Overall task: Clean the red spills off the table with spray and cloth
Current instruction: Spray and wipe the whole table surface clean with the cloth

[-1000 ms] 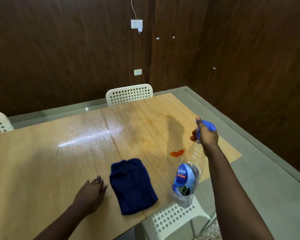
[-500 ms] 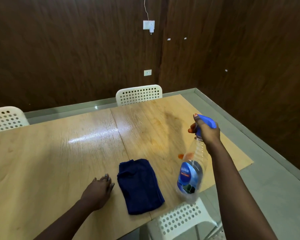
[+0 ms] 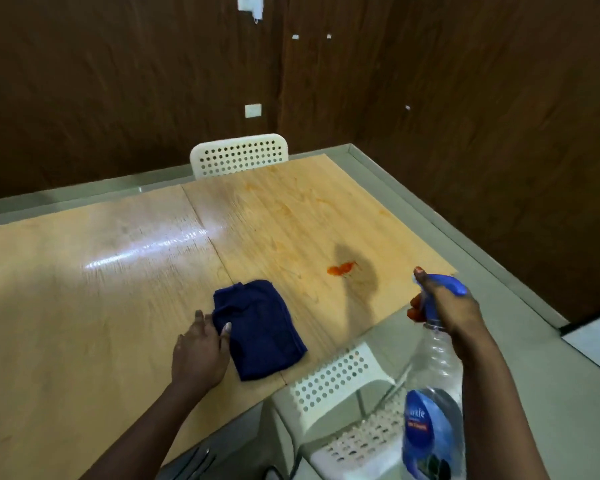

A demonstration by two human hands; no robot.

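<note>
On table (image 3: 84,306), navy cloth (image 3: 258,329) lies folded nr front edge; L hand (image 3: 201,351) flat, fingertips touching its left side. R hand (image 3: 454,310) grips spray bottle (image 3: 433,403) neck, off table's edge. Red spill (image 3: 340,269) sits btw cloth & bottle.

walls (image 3: 118,81): dark brown wood panelling, white sockets (image 3: 253,110) | floor (image 3: 516,341): grey-green | table (image 3: 66,289): pale wood, glare streak | chairs: white perforated, one far side (image 3: 239,154), one near edge (image 3: 333,379)
</note>
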